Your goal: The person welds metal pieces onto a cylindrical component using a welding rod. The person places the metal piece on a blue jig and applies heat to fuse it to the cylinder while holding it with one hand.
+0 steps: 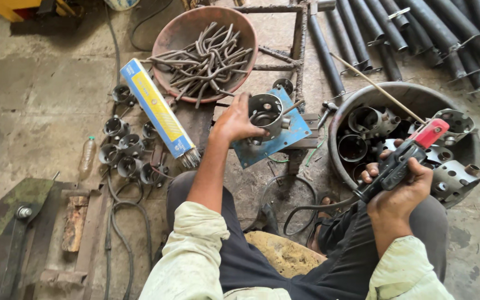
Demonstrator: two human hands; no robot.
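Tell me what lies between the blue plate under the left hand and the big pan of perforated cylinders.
In the head view, a small hammer lies on the floor between the blue plate and the pan; a thin welding rod slants above.

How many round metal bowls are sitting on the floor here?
2. A rusty reddish bowl of bent rods lies at top centre; a grey bowl of perforated metal cups lies at right, by the right hand. Others may lie outside the view.

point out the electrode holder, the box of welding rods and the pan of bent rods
electrode holder [404, 158], head view, on its black body in the right hand
box of welding rods [156, 108], head view, on its yellow face
pan of bent rods [168, 39], head view, on its bare inner wall at left
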